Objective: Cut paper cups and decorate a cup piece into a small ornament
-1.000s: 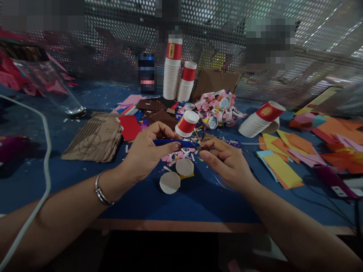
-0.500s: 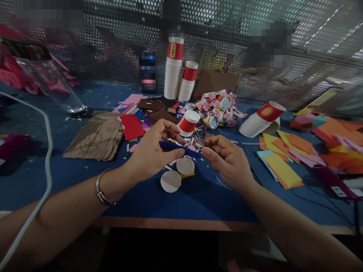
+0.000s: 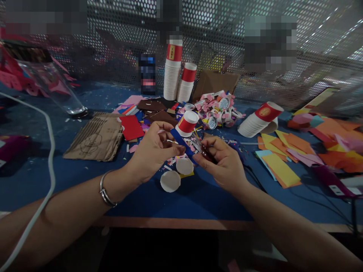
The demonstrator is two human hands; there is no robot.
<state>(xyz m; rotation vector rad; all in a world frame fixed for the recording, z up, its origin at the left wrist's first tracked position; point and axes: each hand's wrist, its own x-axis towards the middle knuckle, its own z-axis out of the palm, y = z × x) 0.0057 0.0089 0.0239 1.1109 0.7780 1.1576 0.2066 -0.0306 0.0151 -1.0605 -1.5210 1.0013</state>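
A blue paper strip is held between two bare hands at the centre of the frame, above a cluttered blue table.

The left hand (image 3: 153,149) is closed on the upper end of the flat blue paper strip (image 3: 181,142), pinched between thumb and fingers; the right hand (image 3: 222,162) is curled shut around small scissors (image 3: 202,148), whose thin metal blades meet the strip. A metal bangle (image 3: 106,189) is worn on the left wrist. Just below the hands, two round white paper discs (image 3: 170,181) lie among fine confetti scraps. Just above, an upturned red-and-white paper cup (image 3: 186,123) is seen. Ribbed brown cardboard (image 3: 93,138) lies at centre left, tall cup stacks (image 3: 172,71) at upper centre, and loose orange and yellow sheets (image 3: 280,166) at right.
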